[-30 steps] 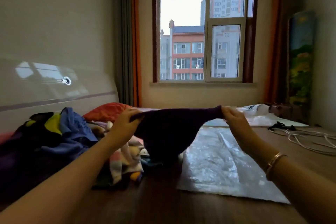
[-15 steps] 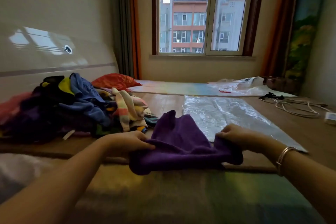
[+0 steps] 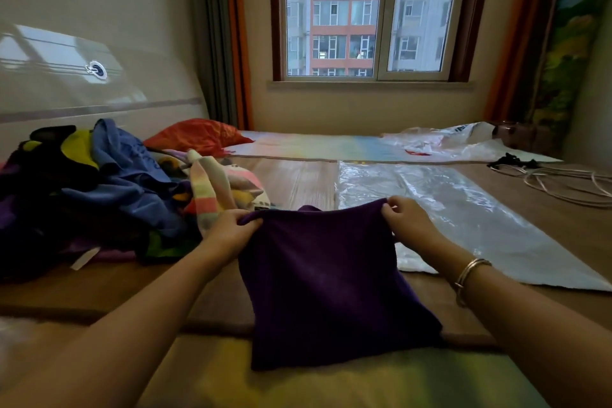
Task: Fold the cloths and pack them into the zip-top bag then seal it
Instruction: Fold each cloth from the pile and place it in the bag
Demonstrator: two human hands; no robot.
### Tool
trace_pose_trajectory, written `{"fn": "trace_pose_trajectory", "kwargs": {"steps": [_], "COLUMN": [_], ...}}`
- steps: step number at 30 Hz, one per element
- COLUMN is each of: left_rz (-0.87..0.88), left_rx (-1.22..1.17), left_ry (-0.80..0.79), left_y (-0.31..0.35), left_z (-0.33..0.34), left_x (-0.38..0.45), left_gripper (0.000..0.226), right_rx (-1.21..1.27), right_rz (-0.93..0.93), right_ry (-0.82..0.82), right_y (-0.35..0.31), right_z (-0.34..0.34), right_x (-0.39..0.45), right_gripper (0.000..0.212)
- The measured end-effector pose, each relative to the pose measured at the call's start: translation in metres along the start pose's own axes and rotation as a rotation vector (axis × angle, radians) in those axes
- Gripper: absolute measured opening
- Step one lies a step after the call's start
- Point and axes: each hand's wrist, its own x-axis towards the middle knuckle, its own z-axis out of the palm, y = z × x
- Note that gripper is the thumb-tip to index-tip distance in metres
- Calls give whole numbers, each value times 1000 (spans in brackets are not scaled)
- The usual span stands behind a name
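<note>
A dark purple cloth lies spread in front of me, its near edge on a rainbow mat. My left hand pinches its far left corner. My right hand pinches its far right corner. A large clear zip-top bag lies flat to the right, partly under the cloth's right edge. A heap of mixed cloths sits on the left: blue, yellow, black, and a pastel striped one.
A red cushion lies behind the heap. White cables coil at the far right. Crumpled clear plastic lies near the window wall. The wooden surface shows between heap and bag.
The cloth, held up a second ago and bunched on the surface half a second ago, now lies spread out, far edge stretched between my hands. The view tilted down.
</note>
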Motion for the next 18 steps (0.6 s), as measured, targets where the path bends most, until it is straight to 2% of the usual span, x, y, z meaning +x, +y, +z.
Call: {"fn": "trace_pose_trajectory", "kwargs": {"steps": [3,7,12,16,18], "left_rz": [45,161,186,155,133], "left_rx": [-46,155,228,351,373], "left_ry": [91,226,242,241,207], "left_y": [-9,-27,-54,-64,-64], "left_z": [11,26,46,57,58], "left_x": [36,73,107,118,119], "left_gripper": [20,20,14,12,8], "right_rx": [-65,-153,-238,-318,-313], "right_rz": [-19,8,68,87,128], "right_ry": [45,58,75,-26,-119], "right_y": [7,26,55,63,61], "right_z": [22,53,79,98,105], "right_x": [42,91,131,142,144], "right_gripper": [25,25,23,22,31]}}
